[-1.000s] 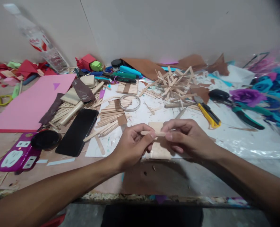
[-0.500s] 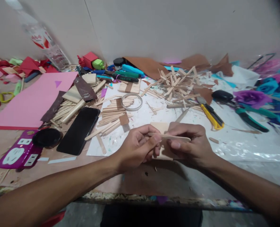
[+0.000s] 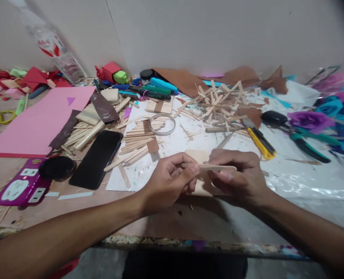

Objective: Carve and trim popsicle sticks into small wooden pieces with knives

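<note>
My left hand (image 3: 168,182) pinches one end of a thin wooden craft stick (image 3: 215,167) that lies level across the front of the table. My right hand (image 3: 238,174) curls around the same stick from the right, thumb below it. Under both hands lies a flat panel of glued sticks (image 3: 202,188), mostly hidden by my fingers. A loose heap of craft sticks (image 3: 135,141) lies just left of my hands, and a tangled pile of sticks (image 3: 218,102) sits further back.
A black phone (image 3: 98,159), a black lid (image 3: 57,168) and a purple power strip (image 3: 21,188) lie at the left. Pink paper (image 3: 38,120), a tape ring (image 3: 161,124), a yellow cutter (image 3: 260,141), green-handled pliers (image 3: 302,143) and paper flowers (image 3: 311,118) surround the white work sheet (image 3: 174,145).
The stick has slid to the right through my fingers, so its right end now sticks out past my right hand. Both hands sank slightly toward the panel.
</note>
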The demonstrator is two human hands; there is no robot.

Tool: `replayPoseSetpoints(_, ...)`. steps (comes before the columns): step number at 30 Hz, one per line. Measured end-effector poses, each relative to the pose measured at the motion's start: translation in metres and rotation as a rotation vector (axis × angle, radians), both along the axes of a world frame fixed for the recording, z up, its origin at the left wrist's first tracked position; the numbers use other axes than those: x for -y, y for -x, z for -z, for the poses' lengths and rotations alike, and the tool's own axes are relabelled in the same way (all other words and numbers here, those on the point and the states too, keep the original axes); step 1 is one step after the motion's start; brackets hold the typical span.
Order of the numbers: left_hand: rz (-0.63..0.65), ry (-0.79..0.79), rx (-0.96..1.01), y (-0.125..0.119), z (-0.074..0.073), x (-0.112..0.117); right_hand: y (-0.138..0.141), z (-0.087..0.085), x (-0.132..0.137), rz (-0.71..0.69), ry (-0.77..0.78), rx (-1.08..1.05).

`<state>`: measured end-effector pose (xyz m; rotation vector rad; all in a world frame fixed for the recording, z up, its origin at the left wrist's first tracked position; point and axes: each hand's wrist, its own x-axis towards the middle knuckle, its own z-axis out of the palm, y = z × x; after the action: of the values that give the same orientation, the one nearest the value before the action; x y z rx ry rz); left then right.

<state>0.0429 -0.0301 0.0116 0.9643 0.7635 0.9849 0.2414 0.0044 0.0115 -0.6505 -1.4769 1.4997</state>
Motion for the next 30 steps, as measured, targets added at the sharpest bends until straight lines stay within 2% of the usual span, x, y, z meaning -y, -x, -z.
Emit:
replayPoseSetpoints(5,-0.004,0.007,0.039,-0.0011,0.0031,0.0001,0.0030,0.0046,0.0020,0.040,0.103,-0.106)
replayPoseSetpoints(11,0.001,-0.015,0.013,-0.0021,0.0036,-0.0006,0.0062,0.0068,0.0027,-0.004,0.195,-0.096)
replayPoseSetpoints(21,-0.035,-0.013,-0.025,-0.0025,0.0015,0.0005,0.0044,0.0069,0.0040,0.056,0.162,-0.017)
replayPoseSetpoints(30,-0.033,0.000,-0.091,-0.0039,0.0011,0.0002,0.0068,0.0081,0.0042,0.005,0.227,-0.137)
